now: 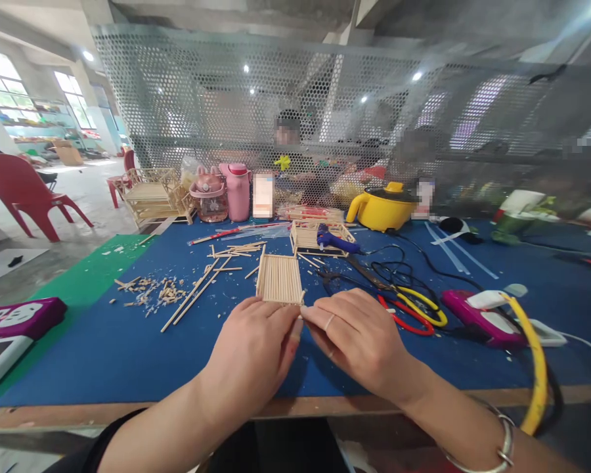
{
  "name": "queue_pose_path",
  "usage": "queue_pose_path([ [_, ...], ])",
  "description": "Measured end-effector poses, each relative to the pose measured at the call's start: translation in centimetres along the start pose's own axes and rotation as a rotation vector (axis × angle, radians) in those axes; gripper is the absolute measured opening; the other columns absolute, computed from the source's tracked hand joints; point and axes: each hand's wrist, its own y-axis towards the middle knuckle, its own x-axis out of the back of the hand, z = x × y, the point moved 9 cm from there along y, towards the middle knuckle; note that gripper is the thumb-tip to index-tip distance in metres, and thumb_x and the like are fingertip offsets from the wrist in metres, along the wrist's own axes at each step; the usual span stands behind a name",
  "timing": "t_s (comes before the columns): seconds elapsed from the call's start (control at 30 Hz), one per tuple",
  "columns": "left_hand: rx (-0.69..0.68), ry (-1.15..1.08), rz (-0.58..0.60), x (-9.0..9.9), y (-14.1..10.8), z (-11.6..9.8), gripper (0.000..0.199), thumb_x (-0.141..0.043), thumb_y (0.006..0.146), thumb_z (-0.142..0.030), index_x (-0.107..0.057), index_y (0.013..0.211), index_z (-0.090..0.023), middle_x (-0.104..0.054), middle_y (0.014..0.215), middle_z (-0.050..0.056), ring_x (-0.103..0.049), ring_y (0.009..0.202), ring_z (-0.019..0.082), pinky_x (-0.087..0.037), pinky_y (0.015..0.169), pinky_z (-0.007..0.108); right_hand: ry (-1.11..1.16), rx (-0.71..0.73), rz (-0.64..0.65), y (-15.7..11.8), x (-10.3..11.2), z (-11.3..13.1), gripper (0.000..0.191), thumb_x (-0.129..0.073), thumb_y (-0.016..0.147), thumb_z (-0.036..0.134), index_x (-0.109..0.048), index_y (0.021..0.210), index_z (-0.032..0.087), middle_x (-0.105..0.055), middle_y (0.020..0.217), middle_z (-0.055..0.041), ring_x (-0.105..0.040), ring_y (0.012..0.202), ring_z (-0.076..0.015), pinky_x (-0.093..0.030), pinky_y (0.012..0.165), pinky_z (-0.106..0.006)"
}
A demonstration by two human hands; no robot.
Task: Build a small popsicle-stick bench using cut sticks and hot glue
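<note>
Between my hands is a small panel of wooden sticks (280,277), laid side by side with a frame along its edges. My left hand (256,338) is closed on the panel's near edge, its fingertips partly hidden behind the hand. My right hand (357,332) pinches at the near right corner of the same panel, thumb and fingers together. Beyond it a blue glue gun (337,240) rests on a second stick frame (303,236). Loose long sticks (197,294) lie left of the panel.
Cut stick scraps (165,292) are scattered at left. Red-handled and yellow-handled pliers (423,305) lie at right among black cables. A yellow pot (387,207), a pink flask (237,192) and a finished-looking stick structure (152,197) stand along the back, before a perforated metal screen (201,98).
</note>
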Motion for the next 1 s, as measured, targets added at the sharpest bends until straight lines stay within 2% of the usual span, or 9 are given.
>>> queue_pose_path([
  [0.33,0.081,-0.091,0.176,-1.9,0.0,1.2,0.022,-0.040,0.087,-0.022,-0.056,0.073,-0.019,-0.065,0.075,0.002,-0.059,0.069,0.016,-0.041,0.063,0.027,0.004,0.042,0.010,-1.3,0.5,1.7,0.018,-0.054,0.083,0.011,-0.059,0.100,0.014,-0.068,0.087,-0.0102,-0.060,0.082,-0.0214,-0.048,0.069,-0.036],
  [0.43,0.170,-0.219,0.109,-0.8,0.0,3.2,0.024,-0.041,0.087,-0.025,-0.057,0.071,-0.019,-0.060,0.068,-0.001,-0.052,0.061,0.012,-0.036,0.057,0.024,-0.055,-0.018,-0.134,-3.0,2.6,0.3,0.039,-0.065,0.075,0.015,-0.053,0.112,0.019,-0.064,0.104,-0.0120,-0.056,0.101,-0.0262,-0.047,0.084,-0.043],
  [0.5,0.265,-0.317,0.040,0.3,0.6,4.9,0.027,-0.041,0.087,-0.030,-0.058,0.070,-0.018,-0.052,0.059,-0.003,-0.044,0.054,0.011,-0.031,0.051,0.023,-0.091,-0.166,-0.302,-4.4,3.9,-2.8,0.043,-0.065,0.073,0.017,-0.051,0.113,0.018,-0.062,0.105,-0.0124,-0.057,0.101,-0.0253,-0.047,0.084,-0.042],
  [0.53,0.315,-0.386,0.007,0.7,1.2,5.6,0.029,-0.041,0.087,-0.032,-0.058,0.069,-0.018,-0.048,0.055,-0.004,-0.040,0.052,0.010,-0.028,0.049,0.022,-0.114,-0.306,-0.284,-5.0,3.3,-5.1,0.037,-0.062,0.076,0.019,-0.051,0.112,0.018,-0.063,0.104,-0.0123,-0.057,0.101,-0.0248,-0.046,0.087,-0.042],
  [0.57,0.359,-0.463,-0.026,1.0,1.9,6.2,0.030,-0.042,0.086,-0.034,-0.059,0.068,-0.017,-0.045,0.053,-0.004,-0.037,0.050,0.010,-0.027,0.047,0.022,-0.123,-0.466,-0.144,-5.5,1.6,-7.7,0.031,-0.058,0.079,0.025,-0.053,0.109,0.016,-0.063,0.103,-0.0133,-0.057,0.102,-0.0259,-0.044,0.090,-0.043],
  [0.63,0.420,-0.628,-0.108,1.3,3.4,6.9,0.028,-0.045,0.083,-0.036,-0.061,0.072,-0.017,-0.044,0.052,-0.005,-0.037,0.048,0.009,-0.026,0.046,0.021,-0.091,-0.821,0.328,-7.8,-3.6,-12.4,0.051,-0.060,0.076,0.043,-0.052,0.114,0.011,-0.059,0.115,-0.0190,-0.052,0.111,-0.0317,-0.039,0.096,-0.046],
  [0.7,0.414,-0.748,-0.182,0.9,4.6,6.9,0.026,-0.047,0.081,-0.036,-0.063,0.075,-0.016,-0.047,0.053,-0.005,-0.039,0.049,0.009,-0.028,0.047,0.021,-0.058,-0.891,0.469,-8.6,-6.0,-13.9,0.063,-0.062,0.069,0.050,-0.055,0.114,0.007,-0.061,0.113,-0.0216,-0.055,0.107,-0.0364,-0.040,0.092,-0.049],
  [0.83,0.456,-0.888,-0.174,-1.7,4.7,7.4,0.025,-0.048,0.080,-0.034,-0.063,0.074,-0.015,-0.048,0.054,-0.004,-0.034,0.045,0.007,-0.026,0.045,0.020,-0.035,-0.962,0.491,-8.9,-7.4,-14.3,0.068,-0.065,0.063,0.048,-0.056,0.117,0.008,-0.061,0.113,-0.0218,-0.055,0.105,-0.0402,-0.039,0.090,-0.053],
  [1.0,0.507,-1.060,-0.130,-3.2,3.4,8.0,0.027,-0.049,0.079,-0.036,-0.063,0.076,-0.014,-0.048,0.053,-0.004,-0.031,0.043,0.006,-0.024,0.041,0.019,0.051,-1.031,0.329,-8.3,-5.8,-14.1,0.055,-0.057,0.065,0.028,-0.057,0.117,0.010,-0.061,0.114,-0.0173,-0.054,0.108,-0.0311,-0.038,0.096,-0.042],
])
